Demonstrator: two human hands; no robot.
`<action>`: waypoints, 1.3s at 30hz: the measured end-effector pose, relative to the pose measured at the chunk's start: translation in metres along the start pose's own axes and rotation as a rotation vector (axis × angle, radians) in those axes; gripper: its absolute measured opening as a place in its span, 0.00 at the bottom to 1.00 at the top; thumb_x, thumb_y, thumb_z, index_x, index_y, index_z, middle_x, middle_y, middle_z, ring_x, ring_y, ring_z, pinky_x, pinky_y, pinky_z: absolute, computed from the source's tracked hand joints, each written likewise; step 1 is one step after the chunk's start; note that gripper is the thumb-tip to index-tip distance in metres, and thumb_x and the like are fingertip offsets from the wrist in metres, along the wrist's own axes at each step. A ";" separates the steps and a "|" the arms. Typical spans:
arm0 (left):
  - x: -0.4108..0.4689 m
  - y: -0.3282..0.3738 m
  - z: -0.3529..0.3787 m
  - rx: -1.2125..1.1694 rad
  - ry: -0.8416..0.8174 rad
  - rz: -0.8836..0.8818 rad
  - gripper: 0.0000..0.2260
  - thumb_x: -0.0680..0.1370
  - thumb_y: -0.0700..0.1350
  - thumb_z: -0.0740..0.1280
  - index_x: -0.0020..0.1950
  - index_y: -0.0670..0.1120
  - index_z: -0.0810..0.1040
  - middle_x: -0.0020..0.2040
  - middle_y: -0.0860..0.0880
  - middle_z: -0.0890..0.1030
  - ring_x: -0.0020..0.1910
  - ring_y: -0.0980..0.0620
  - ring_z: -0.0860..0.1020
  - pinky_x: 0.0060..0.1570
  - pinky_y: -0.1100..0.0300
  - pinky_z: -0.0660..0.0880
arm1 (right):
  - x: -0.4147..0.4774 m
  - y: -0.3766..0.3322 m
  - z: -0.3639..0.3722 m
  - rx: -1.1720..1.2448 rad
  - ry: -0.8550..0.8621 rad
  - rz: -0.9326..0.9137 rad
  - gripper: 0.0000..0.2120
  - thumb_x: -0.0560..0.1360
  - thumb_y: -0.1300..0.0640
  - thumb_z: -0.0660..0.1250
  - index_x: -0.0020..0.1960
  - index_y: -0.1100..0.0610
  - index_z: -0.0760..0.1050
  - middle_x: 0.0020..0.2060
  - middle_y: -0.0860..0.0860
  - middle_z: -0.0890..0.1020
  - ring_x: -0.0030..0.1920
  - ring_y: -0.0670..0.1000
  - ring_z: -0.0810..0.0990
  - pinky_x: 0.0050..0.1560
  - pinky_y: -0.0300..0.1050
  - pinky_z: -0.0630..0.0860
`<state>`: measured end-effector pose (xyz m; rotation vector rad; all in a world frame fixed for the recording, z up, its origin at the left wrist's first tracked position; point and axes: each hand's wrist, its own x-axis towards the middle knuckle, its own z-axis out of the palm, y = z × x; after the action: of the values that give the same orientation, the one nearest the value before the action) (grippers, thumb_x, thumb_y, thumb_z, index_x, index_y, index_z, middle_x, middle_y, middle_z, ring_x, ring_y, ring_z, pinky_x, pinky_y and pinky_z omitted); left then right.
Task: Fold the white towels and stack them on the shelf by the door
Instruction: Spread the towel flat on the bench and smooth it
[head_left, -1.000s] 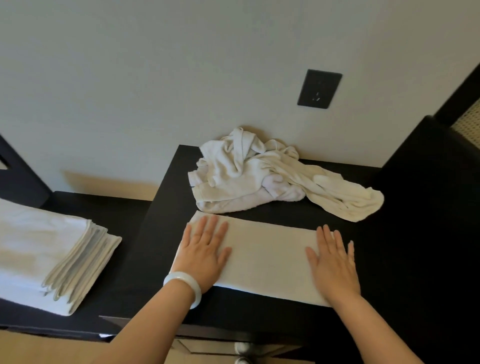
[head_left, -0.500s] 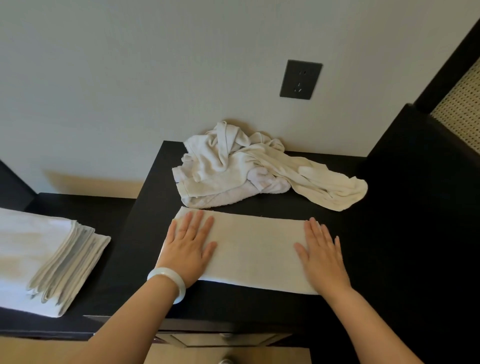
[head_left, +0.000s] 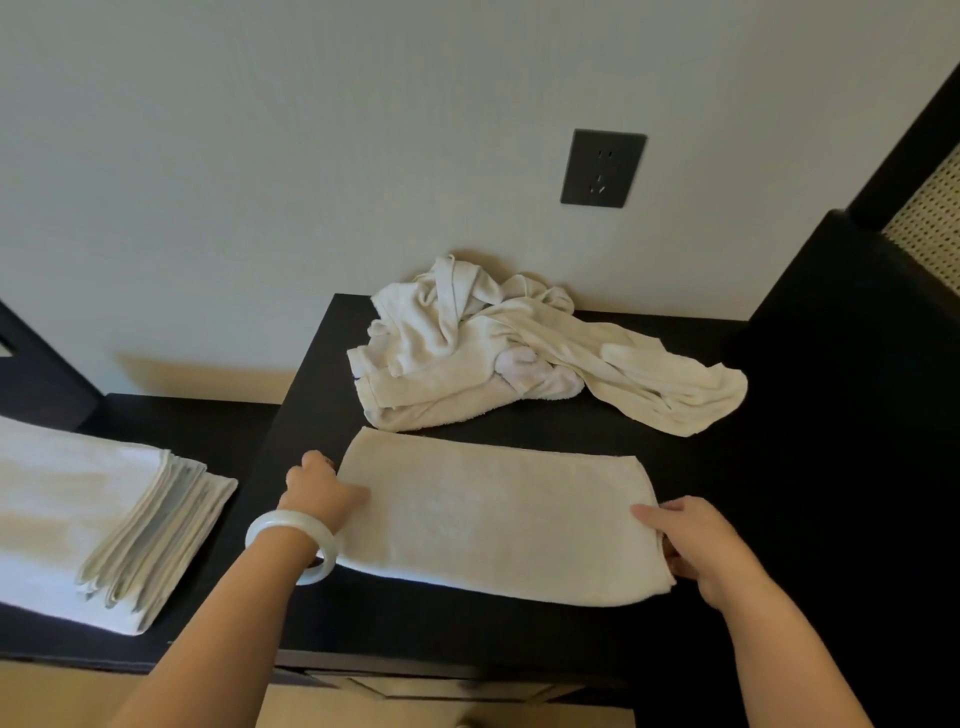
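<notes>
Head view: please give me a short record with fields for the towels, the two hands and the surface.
surface: dark tabletop
flat towel: folded strip lying across the front of the tabletop
left hand: gripping the strip's left end
right hand: gripping the strip's right end
unfolded towels: crumpled pile behind the strip, by the wall
finished towels: folded stack on the lower surface at left

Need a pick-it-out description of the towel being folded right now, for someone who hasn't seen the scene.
Find the black table under the wall socket. On its near half lies the flat towel, left hand and right hand gripping its ends. Unlike the crumpled pile behind, it is smooth, rectangular.
</notes>
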<state>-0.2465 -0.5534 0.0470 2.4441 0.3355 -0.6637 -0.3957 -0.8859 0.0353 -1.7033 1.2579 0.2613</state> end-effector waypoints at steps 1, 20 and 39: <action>0.001 0.001 -0.003 -0.073 -0.032 -0.025 0.22 0.78 0.46 0.68 0.68 0.43 0.65 0.56 0.43 0.73 0.47 0.47 0.73 0.46 0.53 0.69 | 0.002 -0.001 0.000 0.026 -0.049 -0.015 0.17 0.76 0.52 0.72 0.60 0.59 0.76 0.50 0.57 0.82 0.50 0.58 0.82 0.56 0.59 0.79; -0.005 -0.112 -0.114 -0.755 0.109 -0.075 0.05 0.79 0.45 0.67 0.53 0.52 0.80 0.52 0.44 0.83 0.51 0.41 0.82 0.60 0.40 0.76 | -0.087 -0.138 0.126 0.183 -0.572 -0.455 0.10 0.77 0.58 0.68 0.57 0.56 0.81 0.49 0.55 0.86 0.51 0.56 0.85 0.58 0.58 0.77; 0.121 -0.363 -0.312 -0.685 0.269 -0.050 0.04 0.79 0.44 0.66 0.46 0.51 0.80 0.41 0.47 0.82 0.38 0.47 0.80 0.45 0.51 0.78 | -0.196 -0.210 0.455 0.078 -0.603 -0.340 0.09 0.81 0.60 0.63 0.57 0.53 0.80 0.49 0.60 0.85 0.54 0.66 0.82 0.57 0.63 0.77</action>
<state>-0.1606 -0.0668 0.0348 1.8596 0.6173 -0.1806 -0.1512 -0.4071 0.0491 -1.5739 0.5229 0.4707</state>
